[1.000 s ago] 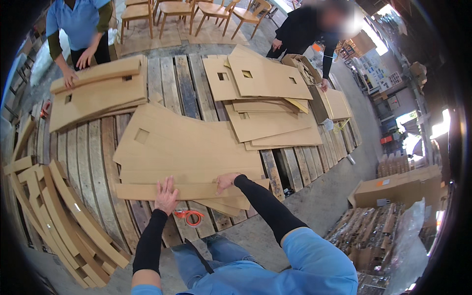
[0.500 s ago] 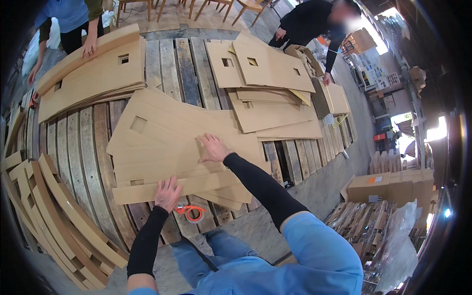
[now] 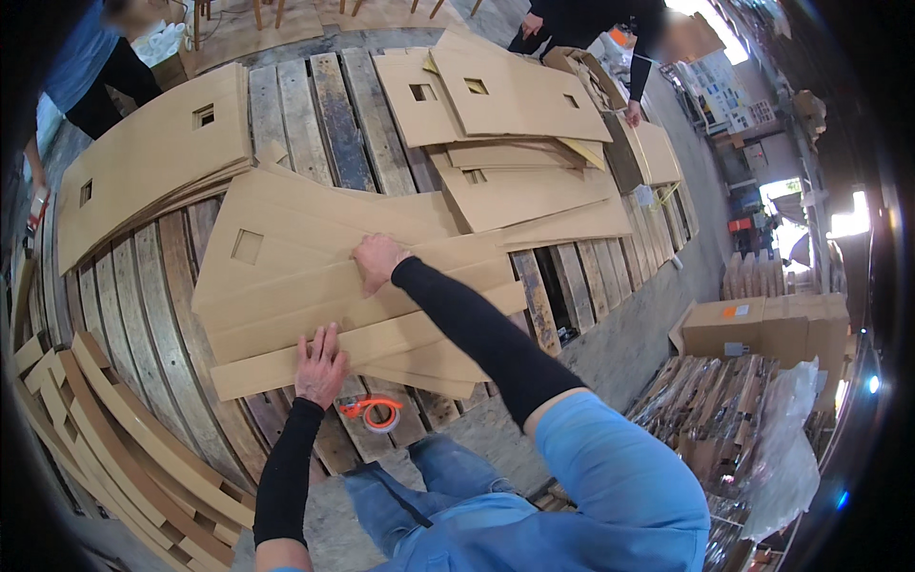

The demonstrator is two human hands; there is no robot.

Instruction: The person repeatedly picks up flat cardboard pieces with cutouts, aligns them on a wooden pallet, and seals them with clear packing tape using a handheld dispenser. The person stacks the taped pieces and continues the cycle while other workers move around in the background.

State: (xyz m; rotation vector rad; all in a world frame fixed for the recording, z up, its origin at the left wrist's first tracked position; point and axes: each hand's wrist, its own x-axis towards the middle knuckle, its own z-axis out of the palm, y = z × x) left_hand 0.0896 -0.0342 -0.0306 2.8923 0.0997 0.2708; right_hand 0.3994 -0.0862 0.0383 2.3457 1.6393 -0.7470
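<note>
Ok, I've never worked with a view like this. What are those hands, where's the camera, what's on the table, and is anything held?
There's no machine: these are a person's own bare hands. The view comes from the left of two fisheye cameras worn on the head, so straight edges bend near the rim. On the slatted wooden table lie large cardboard sheets, some with cut-out windows, and an orange tape dispenser. The left hand lies spread on the long strip at the near edge. The right hand touches creased cardboard farther in; whether it grips or presses, I can't tell.
</note>
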